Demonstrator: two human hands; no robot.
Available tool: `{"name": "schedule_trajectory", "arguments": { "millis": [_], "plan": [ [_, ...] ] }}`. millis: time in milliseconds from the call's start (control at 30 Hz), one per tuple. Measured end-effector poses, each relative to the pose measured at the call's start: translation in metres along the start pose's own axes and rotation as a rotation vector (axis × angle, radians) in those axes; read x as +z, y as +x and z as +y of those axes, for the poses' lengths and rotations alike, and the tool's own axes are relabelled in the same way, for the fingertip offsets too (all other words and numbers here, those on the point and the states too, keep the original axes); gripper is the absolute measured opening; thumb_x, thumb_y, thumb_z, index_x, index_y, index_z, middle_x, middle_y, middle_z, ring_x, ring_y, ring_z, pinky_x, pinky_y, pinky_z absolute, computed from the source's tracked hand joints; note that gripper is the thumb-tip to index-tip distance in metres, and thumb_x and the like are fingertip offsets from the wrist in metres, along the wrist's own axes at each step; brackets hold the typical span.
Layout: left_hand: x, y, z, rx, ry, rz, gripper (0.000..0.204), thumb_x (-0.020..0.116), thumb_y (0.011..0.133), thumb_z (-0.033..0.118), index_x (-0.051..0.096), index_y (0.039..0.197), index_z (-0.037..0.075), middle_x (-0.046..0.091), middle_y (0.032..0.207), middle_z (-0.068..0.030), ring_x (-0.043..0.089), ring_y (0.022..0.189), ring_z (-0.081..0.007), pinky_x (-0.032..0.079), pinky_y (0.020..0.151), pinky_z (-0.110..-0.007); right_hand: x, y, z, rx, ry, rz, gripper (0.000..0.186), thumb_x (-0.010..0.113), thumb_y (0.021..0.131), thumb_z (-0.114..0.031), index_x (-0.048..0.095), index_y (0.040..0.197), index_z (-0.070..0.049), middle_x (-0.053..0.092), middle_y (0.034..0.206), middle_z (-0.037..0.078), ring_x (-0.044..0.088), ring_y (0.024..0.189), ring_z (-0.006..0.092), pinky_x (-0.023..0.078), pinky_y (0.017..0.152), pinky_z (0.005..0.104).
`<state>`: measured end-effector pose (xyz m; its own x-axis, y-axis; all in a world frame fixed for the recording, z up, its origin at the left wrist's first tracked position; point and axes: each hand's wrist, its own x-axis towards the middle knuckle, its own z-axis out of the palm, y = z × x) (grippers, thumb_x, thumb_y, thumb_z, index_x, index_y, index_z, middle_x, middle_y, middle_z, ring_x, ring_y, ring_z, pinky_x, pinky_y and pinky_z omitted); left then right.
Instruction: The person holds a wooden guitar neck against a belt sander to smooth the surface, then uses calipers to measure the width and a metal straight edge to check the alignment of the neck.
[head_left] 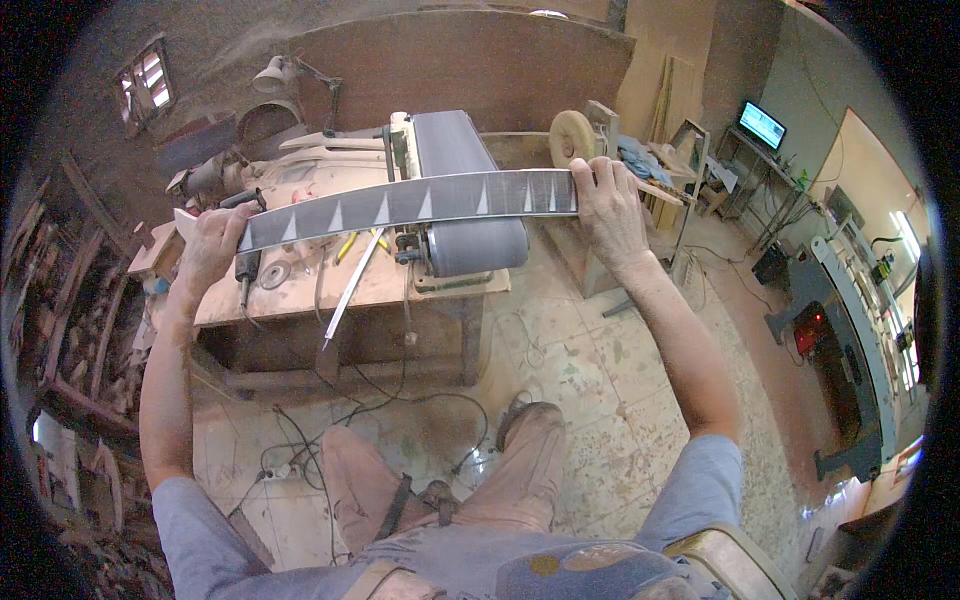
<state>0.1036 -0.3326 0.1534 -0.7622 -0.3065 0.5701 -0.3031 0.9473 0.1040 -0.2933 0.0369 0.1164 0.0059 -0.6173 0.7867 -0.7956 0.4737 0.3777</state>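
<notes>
Held out in front of me is a long, slightly bowed dark grey strip (405, 203) with pale triangles along it and a light lower edge. My left hand (212, 245) is closed around its left end. My right hand (608, 212) grips the other end, fingers over the top edge. Behind and below the strip stands a belt sander (452, 145) with a wide grey belt; the strip crosses in front and hides part of it. Whether the strip touches the belt I cannot tell.
The sander rests on a dusty workbench (440, 320) with a metal bar (355, 290), yellow-handled pliers (347, 247) and a power tool (247, 265). Cables (400, 400) lie across the tiled floor. A buffing wheel (572, 138) is at the back right, and a lit monitor (762, 124) farther right.
</notes>
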Motion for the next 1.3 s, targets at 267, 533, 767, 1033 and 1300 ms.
{"name": "schedule_trajectory", "arguments": {
  "millis": [267, 533, 767, 1033, 1300],
  "plan": [
    [-0.006, -0.012, -0.028, 0.25, 0.291, 0.18, 0.037, 0.039, 0.106, 0.022, 0.061, 0.084, 0.002, 0.06, 0.08, -0.0177, 0.058, 0.08, -0.0379, 0.043, 0.079, -0.047, 0.007, 0.002, -0.015, -0.019, -0.034, 0.182, 0.044, 0.063, 0.084, -0.014, 0.049, 0.126, -0.011, 0.054, 0.112, 0.011, 0.055, 0.109, 0.0286, 0.042, 0.086, 0.0425],
    [0.003, 0.007, -0.005, 0.532, 0.323, -0.064, 0.033, 0.054, 0.096, 0.012, 0.055, 0.126, -0.002, 0.066, 0.083, -0.0179, 0.068, 0.083, -0.0384, 0.053, 0.073, -0.046, -0.007, -0.012, 0.046, 0.005, 0.371, -0.206, 0.049, 0.07, 0.075, -0.001, 0.054, 0.121, -0.004, 0.061, 0.113, 0.018, 0.058, 0.109, 0.0386, 0.047, 0.095, 0.0453],
    [0.055, 0.013, 0.063, 0.484, 0.289, 0.021, 0.048, 0.063, 0.089, 0.017, 0.053, 0.132, 0.0, 0.067, 0.091, -0.0156, 0.067, 0.084, -0.0357, 0.052, 0.077, -0.047, -0.022, -0.029, 0.115, 0.063, 0.287, -0.354, 0.059, 0.066, 0.069, 0.007, 0.051, 0.125, -0.004, 0.06, 0.121, 0.018, 0.054, 0.12, 0.0393, 0.044, 0.101, 0.0461],
    [0.076, 0.053, 0.127, 0.436, 0.091, -0.158, 0.028, 0.057, 0.094, 0.011, 0.055, 0.119, -0.001, 0.067, 0.083, -0.0221, 0.07, 0.082, -0.0405, 0.055, 0.072, -0.05, -0.011, -0.067, 0.158, 0.163, 0.213, -0.265, 0.048, 0.063, 0.079, 0.001, 0.06, 0.126, -0.008, 0.064, 0.126, 0.012, 0.059, 0.119, 0.034, 0.048, 0.098, 0.0421],
    [0.078, 0.067, 0.143, 0.24, -0.134, -0.44, 0.04, 0.055, 0.096, 0.013, 0.049, 0.132, -0.002, 0.068, 0.095, -0.0239, 0.067, 0.1, -0.0414, 0.051, 0.088, -0.049, -0.019, -0.062, 0.176, 0.313, 0.243, -0.43, 0.049, 0.063, 0.077, 0.003, 0.062, 0.124, -0.007, 0.065, 0.127, 0.014, 0.059, 0.121, 0.0351, 0.047, 0.104, 0.0419]
  ]
}}
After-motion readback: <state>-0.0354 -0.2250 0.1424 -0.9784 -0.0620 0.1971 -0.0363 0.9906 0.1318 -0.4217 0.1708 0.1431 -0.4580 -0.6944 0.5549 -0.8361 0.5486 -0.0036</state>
